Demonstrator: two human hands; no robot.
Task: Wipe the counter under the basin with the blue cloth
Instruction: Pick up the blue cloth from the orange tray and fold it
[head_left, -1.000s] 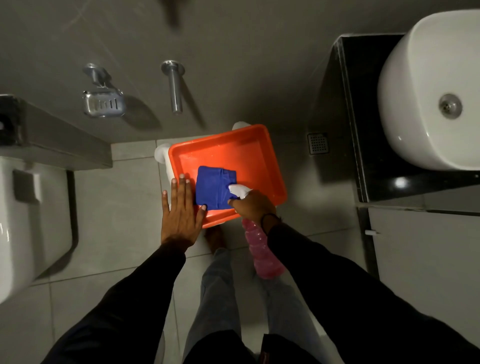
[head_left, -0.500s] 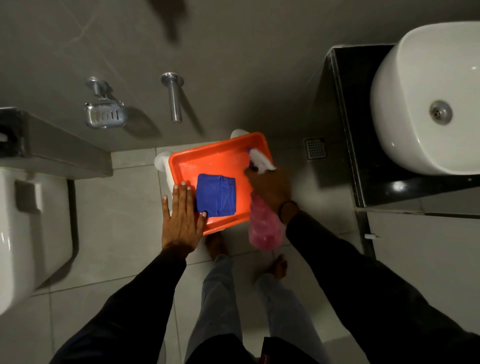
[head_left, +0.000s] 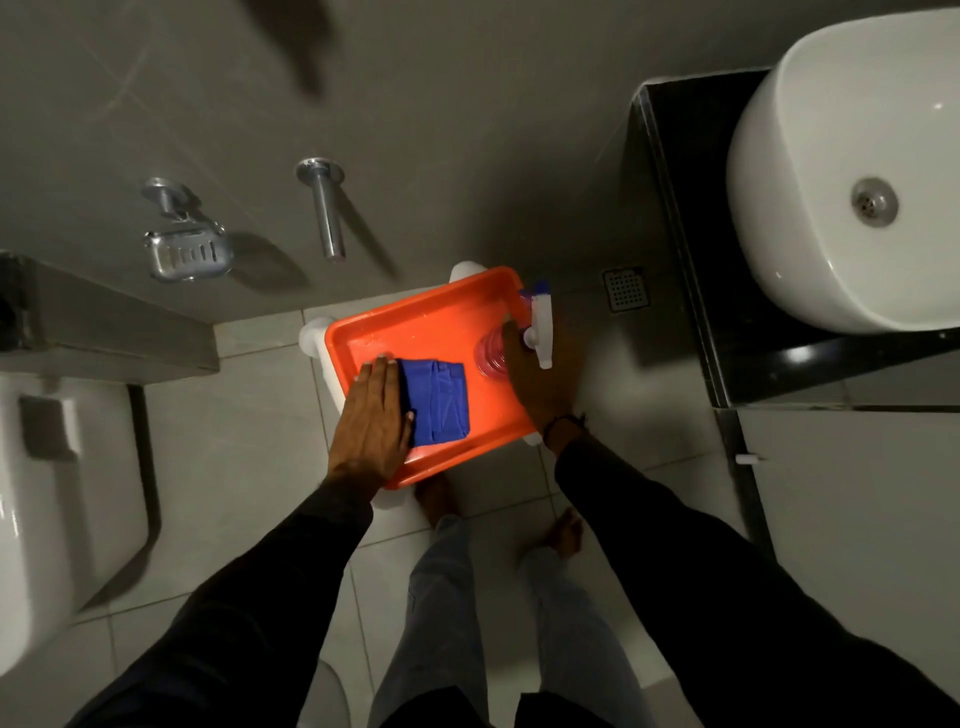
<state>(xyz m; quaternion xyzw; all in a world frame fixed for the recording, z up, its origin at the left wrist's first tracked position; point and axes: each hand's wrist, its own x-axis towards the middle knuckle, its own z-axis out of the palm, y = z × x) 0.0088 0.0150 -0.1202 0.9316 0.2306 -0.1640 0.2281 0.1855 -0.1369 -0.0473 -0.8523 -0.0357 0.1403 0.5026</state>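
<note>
A folded blue cloth (head_left: 440, 402) lies in an orange tray (head_left: 415, 327) on a white stool. My left hand (head_left: 374, 421) rests flat on the cloth's left edge, fingers together. My right hand (head_left: 540, 379) grips a pink spray bottle (head_left: 492, 356) with a white trigger head, standing upright in the tray's right side. The white basin (head_left: 810, 218) sits on a black counter (head_left: 675, 208) at the upper right.
A toilet (head_left: 47, 509) stands at the left. A metal soap holder (head_left: 184, 254) and a metal peg (head_left: 324, 208) stick out of the grey wall. A floor drain (head_left: 626, 288) lies beside the counter. My bare feet are below the tray.
My right hand carried the spray bottle from below the tray up and set it upright in the tray's right side. My left hand slid from the tray's edge onto the blue cloth.
</note>
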